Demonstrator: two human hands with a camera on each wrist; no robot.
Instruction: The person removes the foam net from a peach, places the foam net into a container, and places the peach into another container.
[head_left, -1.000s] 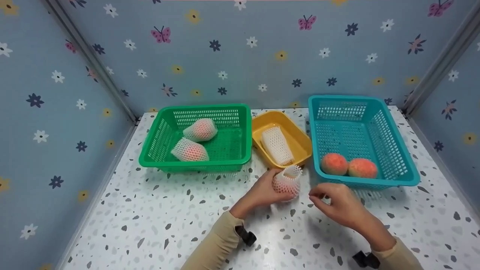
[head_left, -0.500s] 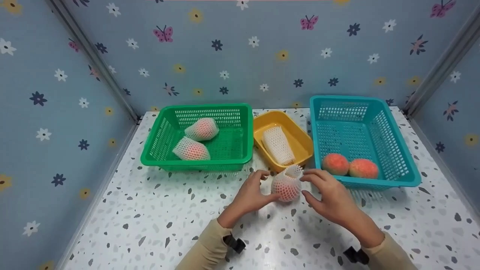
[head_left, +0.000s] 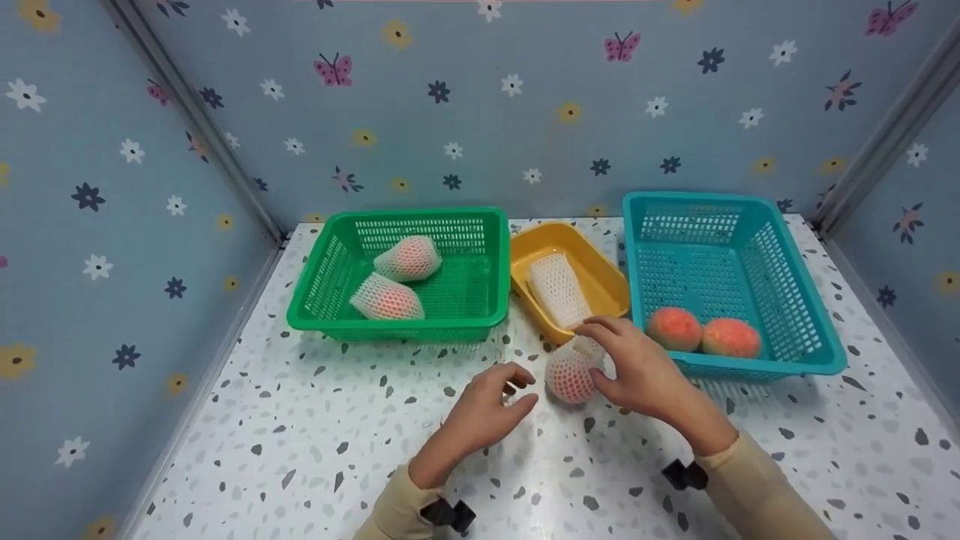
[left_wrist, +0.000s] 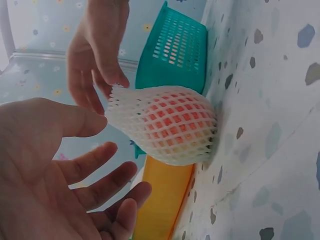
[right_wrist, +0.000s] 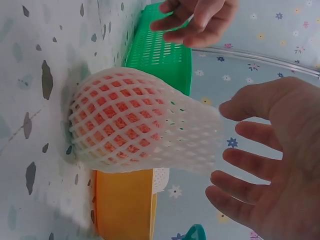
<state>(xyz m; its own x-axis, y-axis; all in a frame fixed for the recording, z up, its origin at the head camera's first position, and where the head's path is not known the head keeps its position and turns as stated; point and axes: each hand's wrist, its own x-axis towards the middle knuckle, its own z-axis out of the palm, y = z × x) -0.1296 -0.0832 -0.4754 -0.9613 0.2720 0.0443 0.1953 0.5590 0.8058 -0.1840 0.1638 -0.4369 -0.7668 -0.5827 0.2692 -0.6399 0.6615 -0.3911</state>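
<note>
A peach in a white foam net (head_left: 571, 379) stands on the speckled table, the net's loose open end pointing up. My right hand (head_left: 637, 369) is over its right side, thumb and fingers spread around the net's top; in the right wrist view the fingertips are at the rim of the foam net (right_wrist: 192, 135), not closed on it. Left of the peach, my left hand (head_left: 484, 412) is apart from it, fingers loosely bent with nothing in them. Two bare peaches (head_left: 729, 338) lie in the teal basket (head_left: 806, 300). Two netted peaches (head_left: 409, 258) lie in the green basket (head_left: 397, 325).
Between the baskets sits a yellow tray (head_left: 600, 281) with flattened white foam nets (head_left: 560, 290) in it. The baskets and tray line the back of the table, against a flowered wall (head_left: 480, 135). Side walls rise at left and right.
My left hand has let go of the netted peach and drawn back left. My right hand has come in from the right to the net's top. The peach stays standing on the table.
</note>
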